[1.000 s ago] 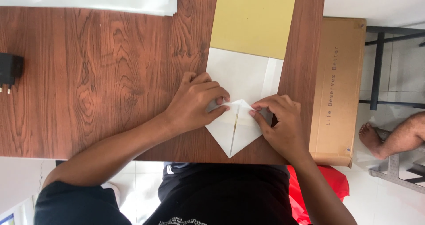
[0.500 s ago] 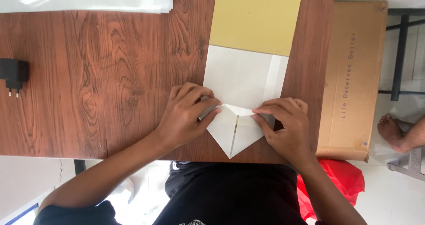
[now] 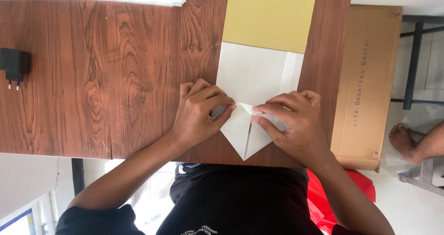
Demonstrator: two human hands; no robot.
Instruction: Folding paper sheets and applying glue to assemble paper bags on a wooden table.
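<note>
Near the tabletop's near edge, the white paper already has both near corners folded into a point; the left hand and right hand press their fingers flat on the flaps, gripping nothing; the far part lies unfolded

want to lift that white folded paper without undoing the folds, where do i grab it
Probably pinch the white folded paper at its near pointed tip, coming from the table's front edge. Both flaps meet there, so one pinch should hold them. The left hand and right hand cover the middle.
</note>
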